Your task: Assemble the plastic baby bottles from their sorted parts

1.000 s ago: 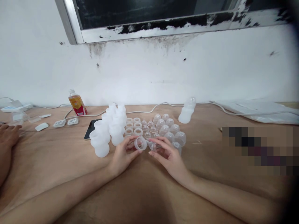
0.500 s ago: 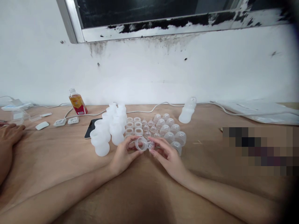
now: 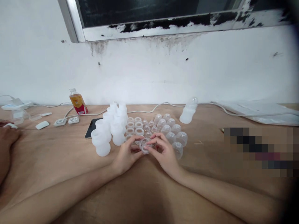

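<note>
My left hand (image 3: 126, 155) pinches a clear bottle collar ring (image 3: 142, 143) between thumb and fingers, its opening tilted toward me. The fingers of my right hand (image 3: 167, 154) are closed on a clear bottle teat (image 3: 146, 149) at that opening; they partly cover it, so how deep it sits cannot be told. Just behind stand rows of collar rings (image 3: 130, 131), small clear teats (image 3: 146, 128) and clear dome caps (image 3: 181, 138). Frosted white baby bottles (image 3: 103, 148) stand in two rows to the left of them.
A capped baby bottle (image 3: 187, 112) stands farther back at the right. Behind the bottle rows lie a phone (image 3: 90, 129) and a drink bottle (image 3: 78, 102). A white cable (image 3: 151, 110) runs along the wall. At the far left, another person's hand (image 3: 9, 135) rests on a white object.
My right hand has moved left, bringing the teat from beside the collar ring to its opening. The ring has turned slightly in my left hand. The other person's hand has shifted left.
</note>
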`<state>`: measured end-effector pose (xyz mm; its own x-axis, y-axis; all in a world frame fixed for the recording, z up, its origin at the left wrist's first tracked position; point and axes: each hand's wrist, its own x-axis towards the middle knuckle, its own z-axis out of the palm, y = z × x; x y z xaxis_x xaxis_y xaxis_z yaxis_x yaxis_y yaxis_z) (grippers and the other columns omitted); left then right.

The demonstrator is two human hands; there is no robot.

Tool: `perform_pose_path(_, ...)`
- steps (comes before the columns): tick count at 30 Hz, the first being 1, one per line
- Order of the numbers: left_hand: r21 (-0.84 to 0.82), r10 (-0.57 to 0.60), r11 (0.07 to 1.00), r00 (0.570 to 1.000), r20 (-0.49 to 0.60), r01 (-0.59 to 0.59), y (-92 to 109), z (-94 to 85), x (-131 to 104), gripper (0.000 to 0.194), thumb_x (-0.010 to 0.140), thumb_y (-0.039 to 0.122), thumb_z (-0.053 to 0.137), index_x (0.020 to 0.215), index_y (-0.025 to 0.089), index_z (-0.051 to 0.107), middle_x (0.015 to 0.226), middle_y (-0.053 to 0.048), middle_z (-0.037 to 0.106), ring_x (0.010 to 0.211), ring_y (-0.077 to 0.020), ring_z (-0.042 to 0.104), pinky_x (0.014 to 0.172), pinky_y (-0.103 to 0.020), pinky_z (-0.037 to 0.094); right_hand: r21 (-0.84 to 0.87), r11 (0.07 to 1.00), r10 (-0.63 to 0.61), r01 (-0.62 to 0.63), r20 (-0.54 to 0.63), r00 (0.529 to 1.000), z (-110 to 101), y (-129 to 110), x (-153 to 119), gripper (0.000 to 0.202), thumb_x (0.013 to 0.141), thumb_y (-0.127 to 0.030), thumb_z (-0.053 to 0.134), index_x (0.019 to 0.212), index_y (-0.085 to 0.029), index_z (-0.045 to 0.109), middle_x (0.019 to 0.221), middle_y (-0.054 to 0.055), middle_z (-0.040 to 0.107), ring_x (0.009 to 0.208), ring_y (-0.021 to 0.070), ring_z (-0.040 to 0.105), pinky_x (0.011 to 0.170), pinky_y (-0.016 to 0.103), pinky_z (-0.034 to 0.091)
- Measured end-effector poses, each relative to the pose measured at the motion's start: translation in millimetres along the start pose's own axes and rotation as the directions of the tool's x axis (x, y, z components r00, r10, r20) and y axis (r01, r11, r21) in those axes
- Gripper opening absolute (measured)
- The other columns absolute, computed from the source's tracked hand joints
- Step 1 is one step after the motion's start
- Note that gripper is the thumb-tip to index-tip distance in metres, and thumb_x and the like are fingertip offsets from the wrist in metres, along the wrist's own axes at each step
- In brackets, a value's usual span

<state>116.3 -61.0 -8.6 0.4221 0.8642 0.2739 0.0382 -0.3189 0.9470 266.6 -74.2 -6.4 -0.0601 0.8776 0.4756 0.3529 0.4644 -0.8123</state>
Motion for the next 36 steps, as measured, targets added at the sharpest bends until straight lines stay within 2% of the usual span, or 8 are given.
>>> perform_pose_path(6, -0.020, 0.025, 1.000, 0.998, 0.060, -0.024, 6, 0.9, -3, 0.038, 0.070, 0.016, 0.057, 0.105, 0.019, 0.042, 0.109, -0.007, 0.050, 0.087, -0.0161, 0.057, 0.075, -0.030, 0.047, 0.003, 1.000, -0.014, 0.014, 0.017, 1.000, 0, 1, -2, 0.002, 0.073, -0.022, 0.056, 0.074, -0.021, 0.057, 0.088, 0.002, 0.044, 0.076, 0.0128, 0.047, 0.058, 0.023, 0.040)
perform_pose_path(11, -0.008, 0.091, 0.996, 0.988, 0.126, -0.090, 13, 0.8, -7, 0.038, 0.074, 0.019, 0.055, 0.110, 0.018, 0.042, 0.109, -0.008, 0.052, 0.093, -0.0174, 0.055, 0.081, -0.030, 0.045, 0.042, 0.998, 0.047, -0.046, -0.040, 0.998, 2, 2, -5, 0.020, 0.072, -0.019, 0.054, 0.087, -0.022, 0.042, 0.083, 0.000, 0.047, 0.073, 0.0123, 0.049, 0.059, 0.023, 0.042)
perform_pose_path(14, 0.043, 0.106, 0.993, 0.990, 0.095, -0.110, 14, 0.5, -8, 0.031, 0.080, 0.020, 0.046, 0.110, 0.018, 0.044, 0.112, -0.009, 0.051, 0.091, -0.0159, 0.055, 0.078, -0.028, 0.046, 0.015, 0.998, 0.059, -0.060, 0.021, 0.998, 3, 1, -5, 0.022, 0.075, -0.023, 0.051, 0.095, -0.022, 0.041, 0.088, 0.001, 0.050, 0.077, 0.0133, 0.051, 0.061, 0.024, 0.043)
perform_pose_path(21, 0.258, 0.171, 0.951, 0.985, 0.015, -0.169, 13, -1.9, -10, 0.029, 0.080, 0.018, 0.042, 0.107, 0.023, 0.052, 0.111, -0.007, 0.045, 0.089, -0.0157, 0.051, 0.067, -0.024, 0.048, -0.032, 0.998, -0.051, 0.055, 0.114, 0.992, 1, -8, -5, 0.025, 0.078, -0.024, 0.048, 0.103, -0.021, 0.046, 0.096, 0.005, 0.051, 0.081, 0.0145, 0.051, 0.060, 0.024, 0.046)
perform_pose_path(25, 0.234, 0.127, 0.965, 0.992, -0.009, -0.122, 8, -1.6, -9, 0.032, 0.080, 0.020, 0.041, 0.110, 0.026, 0.051, 0.106, -0.006, 0.043, 0.083, -0.0138, 0.051, 0.058, -0.020, 0.049, -0.045, 0.996, -0.076, 0.081, 0.105, 0.992, 0, -8, -5, 0.016, 0.079, -0.027, 0.047, 0.092, -0.019, 0.052, 0.084, 0.004, 0.051, 0.074, 0.0136, 0.050, 0.055, 0.022, 0.045)
perform_pose_path(29, 0.146, 0.093, 0.986, 0.995, -0.047, -0.085, 6, 0.4, -8, 0.032, 0.080, 0.026, 0.044, 0.111, 0.022, 0.047, 0.105, -0.007, 0.044, 0.070, -0.0110, 0.052, 0.051, -0.021, 0.049, 0.025, 1.000, -0.011, 0.008, 0.090, 0.996, 1, -3, -5, 0.017, 0.081, -0.031, 0.044, 0.090, -0.019, 0.053, 0.080, 0.004, 0.051, 0.065, 0.0118, 0.052, 0.043, 0.019, 0.043)
perform_pose_path(32, 0.117, 0.079, 0.990, 0.996, -0.046, -0.073, 8, 1.4, -7, 0.027, 0.081, 0.029, 0.044, 0.104, 0.018, 0.049, 0.101, -0.007, 0.047, 0.067, -0.0109, 0.053, 0.051, -0.022, 0.050, 0.083, 0.996, 0.029, -0.038, 0.106, 0.994, 3, -1, -6, 0.017, 0.082, -0.031, 0.042, 0.091, -0.019, 0.052, 0.079, 0.003, 0.051, 0.059, 0.0099, 0.052, 0.040, 0.018, 0.043)
perform_pose_path(36, 0.109, 0.070, 0.992, 0.997, -0.033, -0.066, 8, 1.7, -6, 0.021, 0.080, 0.029, 0.044, 0.097, 0.017, 0.049, 0.094, -0.005, 0.047, 0.069, -0.0115, 0.055, 0.052, -0.022, 0.050, 0.023, 1.000, 0.017, -0.020, 0.114, 0.993, 4, -1, -7, 0.015, 0.082, -0.029, 0.042, 0.087, -0.019, 0.052, 0.075, 0.002, 0.049, 0.055, 0.0088, 0.050, 0.038, 0.017, 0.041)
